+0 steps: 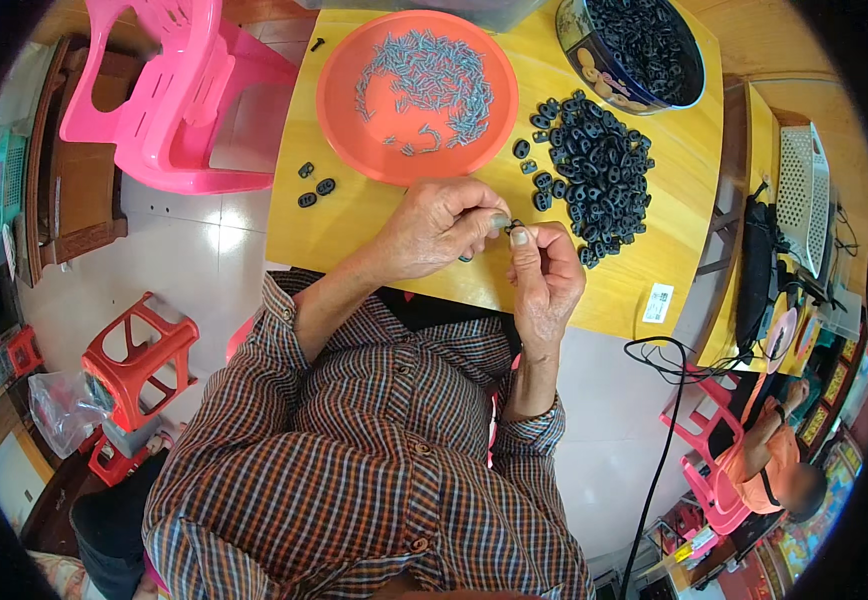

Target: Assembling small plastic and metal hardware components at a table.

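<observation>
My left hand [444, 228] and my right hand [546, 278] meet above the near side of the yellow table. Thumb and finger of the right hand pinch a small black plastic piece [515, 225], mostly hidden by fingertips. Closed as well, the left fingertips touch the same spot; what they hold is too small to make out. Beyond them lies an orange round tray [340, 128] with many small silver metal pieces [434, 75], perhaps springs. To the right is a heap of black oval plastic pieces with holes [602, 180]. Several similar loose pieces [325, 186] lie left of the tray.
A dark round tin [604, 80] full of small black parts stands at the far right of the yellow table [354, 235]. A pink chair [184, 110] is at left, red stools [139, 350] below it. A black cable [659, 440] hangs at right. Another person [769, 455] sits beyond.
</observation>
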Demonstrator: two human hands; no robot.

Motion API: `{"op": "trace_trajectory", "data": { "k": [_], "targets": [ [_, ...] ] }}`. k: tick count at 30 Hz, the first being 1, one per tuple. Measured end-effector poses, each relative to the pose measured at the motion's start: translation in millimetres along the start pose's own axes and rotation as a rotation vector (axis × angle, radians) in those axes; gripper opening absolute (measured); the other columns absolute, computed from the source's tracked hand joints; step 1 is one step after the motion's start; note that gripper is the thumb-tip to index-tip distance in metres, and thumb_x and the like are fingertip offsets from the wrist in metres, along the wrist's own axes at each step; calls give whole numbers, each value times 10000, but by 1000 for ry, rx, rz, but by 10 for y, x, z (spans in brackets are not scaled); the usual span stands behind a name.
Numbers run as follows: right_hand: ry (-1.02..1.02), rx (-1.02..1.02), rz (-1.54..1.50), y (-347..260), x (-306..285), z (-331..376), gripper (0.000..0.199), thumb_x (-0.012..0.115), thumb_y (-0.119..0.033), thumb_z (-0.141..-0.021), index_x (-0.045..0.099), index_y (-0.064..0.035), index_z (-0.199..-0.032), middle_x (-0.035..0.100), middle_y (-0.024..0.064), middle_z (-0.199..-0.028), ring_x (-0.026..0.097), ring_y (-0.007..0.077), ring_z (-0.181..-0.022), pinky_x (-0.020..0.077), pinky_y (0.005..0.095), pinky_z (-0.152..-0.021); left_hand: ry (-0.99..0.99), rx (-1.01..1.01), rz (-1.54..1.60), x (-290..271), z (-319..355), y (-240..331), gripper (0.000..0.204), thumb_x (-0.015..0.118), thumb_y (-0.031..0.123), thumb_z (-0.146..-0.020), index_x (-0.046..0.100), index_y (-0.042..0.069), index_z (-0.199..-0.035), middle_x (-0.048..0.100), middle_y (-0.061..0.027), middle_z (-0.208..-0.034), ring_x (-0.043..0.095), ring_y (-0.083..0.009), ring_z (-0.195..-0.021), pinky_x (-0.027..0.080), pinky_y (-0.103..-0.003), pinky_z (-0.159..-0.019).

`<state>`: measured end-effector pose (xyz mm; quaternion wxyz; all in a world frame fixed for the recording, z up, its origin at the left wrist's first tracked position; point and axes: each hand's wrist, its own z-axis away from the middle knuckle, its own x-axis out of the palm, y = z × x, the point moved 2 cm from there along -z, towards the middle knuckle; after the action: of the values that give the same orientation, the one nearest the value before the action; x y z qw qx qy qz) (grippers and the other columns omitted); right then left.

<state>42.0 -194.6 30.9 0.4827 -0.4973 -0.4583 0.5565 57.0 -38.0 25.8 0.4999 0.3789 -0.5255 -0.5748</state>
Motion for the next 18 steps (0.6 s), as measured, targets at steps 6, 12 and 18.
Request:
{"op": "trace_trajectory", "data": {
  "k": [6, 12, 18],
  "targets": [
    [1, -80, 183, -36, -5, 17, 133, 614, -67, -880, 544, -1, -789, 493, 24, -690, 417, 77, -557, 358, 227, -505, 26, 68, 15, 21, -6, -69, 86, 532, 14, -888, 608, -22, -872, 569, -19, -651, 548, -55, -523, 452, -211, -458],
    [29, -30, 104, -26, 31, 33, 107, 589, -61, -895, 551, -4, -813, 509, 22, -717, 455, 75, -566, 378, 224, -500, 18, 37, 79, 48, 9, -38, 104, 550, 68, -916, 604, -21, -906, 590, -16, -721, 557, -41, -573, 473, -189, -494],
    [5, 63, -109, -52, 91, 26, 86, 543, -66, -922, 559, -2, -867, 533, 7, -760, 492, 56, -580, 414, 195, -515, 43, 4, 71, 36, -3, -41, 99, 555, 76, -913, 601, -10, -925, 580, 6, -712, 549, -34, -575, 462, -184, -488]
  ]
}}
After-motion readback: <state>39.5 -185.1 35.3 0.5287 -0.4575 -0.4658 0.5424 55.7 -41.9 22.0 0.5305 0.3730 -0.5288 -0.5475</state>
